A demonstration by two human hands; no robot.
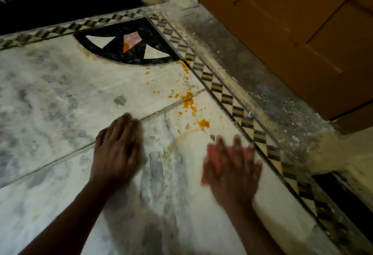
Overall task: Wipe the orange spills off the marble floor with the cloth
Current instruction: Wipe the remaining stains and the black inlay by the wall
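Left hand [118, 149]: flat, fingers straight, on white marble floor [50, 93] | right hand [232, 166]: blurred, spread over pink cloth [214, 158] | orange spills [188, 102] just beyond.

wooden door [292, 32] top rt | checkered border [226, 97] diag | black inlay [133, 53] corner

Brown wooden door [292, 32], checkered border inlay [226, 97], dim light.

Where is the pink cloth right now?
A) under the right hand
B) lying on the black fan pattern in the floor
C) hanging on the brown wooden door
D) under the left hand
A: the blurred pink cloth shows beneath the spread fingers of the right hand, on the white marble floor, while the left hand lies flat on bare marble.
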